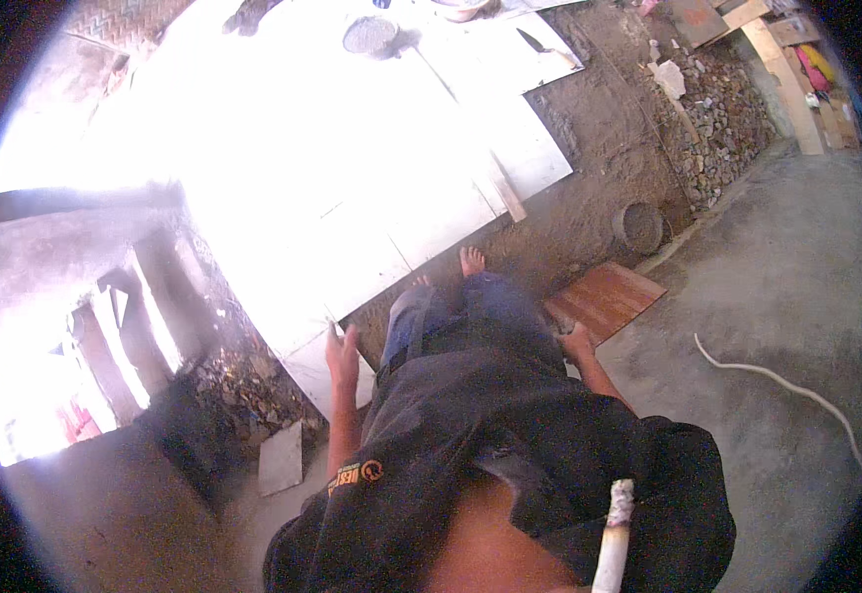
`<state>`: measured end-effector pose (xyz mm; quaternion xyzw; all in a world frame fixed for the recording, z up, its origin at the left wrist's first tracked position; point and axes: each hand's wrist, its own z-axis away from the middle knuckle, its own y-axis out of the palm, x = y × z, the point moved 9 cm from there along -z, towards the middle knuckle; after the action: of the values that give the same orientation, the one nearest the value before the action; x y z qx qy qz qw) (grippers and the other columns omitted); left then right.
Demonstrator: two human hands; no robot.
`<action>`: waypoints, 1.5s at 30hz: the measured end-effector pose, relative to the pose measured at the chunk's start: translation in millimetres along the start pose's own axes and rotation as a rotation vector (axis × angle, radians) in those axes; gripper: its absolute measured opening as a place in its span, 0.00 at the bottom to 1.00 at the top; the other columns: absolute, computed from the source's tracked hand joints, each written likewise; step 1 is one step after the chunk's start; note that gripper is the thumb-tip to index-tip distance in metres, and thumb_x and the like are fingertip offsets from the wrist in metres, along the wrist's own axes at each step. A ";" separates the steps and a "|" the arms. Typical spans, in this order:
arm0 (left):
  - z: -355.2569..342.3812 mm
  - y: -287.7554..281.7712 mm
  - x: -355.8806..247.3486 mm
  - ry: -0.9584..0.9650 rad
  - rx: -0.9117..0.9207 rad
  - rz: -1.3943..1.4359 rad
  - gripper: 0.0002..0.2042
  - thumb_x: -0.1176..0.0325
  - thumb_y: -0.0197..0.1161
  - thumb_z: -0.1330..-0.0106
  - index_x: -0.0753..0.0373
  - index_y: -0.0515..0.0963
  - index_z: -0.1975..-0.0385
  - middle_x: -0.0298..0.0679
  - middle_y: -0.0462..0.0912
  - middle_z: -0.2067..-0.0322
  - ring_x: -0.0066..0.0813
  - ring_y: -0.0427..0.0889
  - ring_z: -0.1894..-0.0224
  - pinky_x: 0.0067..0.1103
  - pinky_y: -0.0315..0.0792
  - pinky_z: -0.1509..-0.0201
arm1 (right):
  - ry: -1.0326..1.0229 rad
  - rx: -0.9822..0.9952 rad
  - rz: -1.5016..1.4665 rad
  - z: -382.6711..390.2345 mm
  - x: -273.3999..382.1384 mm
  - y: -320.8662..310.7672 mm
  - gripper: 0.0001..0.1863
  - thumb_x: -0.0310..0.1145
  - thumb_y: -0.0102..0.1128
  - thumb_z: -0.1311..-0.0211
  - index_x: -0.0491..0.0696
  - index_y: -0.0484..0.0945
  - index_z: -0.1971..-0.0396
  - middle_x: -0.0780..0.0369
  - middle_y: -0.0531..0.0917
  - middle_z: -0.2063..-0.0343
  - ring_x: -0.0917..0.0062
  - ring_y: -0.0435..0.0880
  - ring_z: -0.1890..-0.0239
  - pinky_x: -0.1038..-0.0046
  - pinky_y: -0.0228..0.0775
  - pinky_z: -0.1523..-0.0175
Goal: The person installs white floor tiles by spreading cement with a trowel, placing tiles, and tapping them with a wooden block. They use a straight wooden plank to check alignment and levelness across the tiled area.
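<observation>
My left hand (343, 362) is beside my left leg, over the near edge of the pale floor tiles (391, 222). Its fingers point forward, apart from the thumb, and nothing shows plainly in it. By my right thigh, my right hand (578, 343) has its fingers curled. Whatever they may hold is too small and dark to make out. Just beyond that hand lies a reddish-brown wood-grained tile (611, 298). A wooden strip (507, 188) rests across the right edge of the pale tiles, which are washed out by glare.
A round bucket (640, 227) stands on the bare soil. Farther off are a grey mortar pan (371, 37), a trowel (539, 43) and rubble (722, 124). A pale hose (786, 381) lies on the concrete at right. A cut tile piece (282, 459) is at lower left. A lit cigarette (616, 539) shows up close.
</observation>
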<state>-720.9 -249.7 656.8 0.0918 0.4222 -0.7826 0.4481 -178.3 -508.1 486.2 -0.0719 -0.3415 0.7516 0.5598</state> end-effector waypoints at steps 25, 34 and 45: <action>374.7 124.7 -521.9 1.391 1.675 1.032 0.42 0.38 0.47 0.30 0.75 0.60 0.32 0.66 0.71 0.42 0.55 0.75 0.40 0.41 0.72 0.42 | 0.200 -0.345 -0.497 67.1 -97.5 -34.7 0.29 0.37 0.72 0.56 0.38 0.75 0.55 0.54 0.84 0.64 0.62 0.84 0.61 0.63 0.74 0.54; 43.5 291.1 -322.0 0.372 0.456 0.238 0.37 0.52 0.55 0.27 0.73 0.54 0.28 0.55 0.66 0.33 0.42 0.65 0.31 0.31 0.59 0.29 | 0.331 -0.203 -0.665 55.2 -153.7 -103.9 0.34 0.34 0.75 0.57 0.37 0.75 0.48 0.53 0.84 0.59 0.66 0.84 0.58 0.64 0.77 0.53; -110.4 247.5 -19.8 -0.084 0.136 -0.871 0.36 0.48 0.68 0.39 0.76 0.70 0.42 0.65 0.77 0.46 0.60 0.76 0.41 0.41 0.71 0.38 | 0.403 -0.082 -0.569 11.1 -229.0 -56.6 0.39 0.37 0.76 0.59 0.35 0.72 0.44 0.49 0.81 0.51 0.61 0.79 0.46 0.63 0.70 0.42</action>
<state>-542.5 -215.2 454.8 -0.0972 0.3506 -0.9274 0.0863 -55.8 -708.8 465.4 -0.1429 -0.2605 0.5217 0.7997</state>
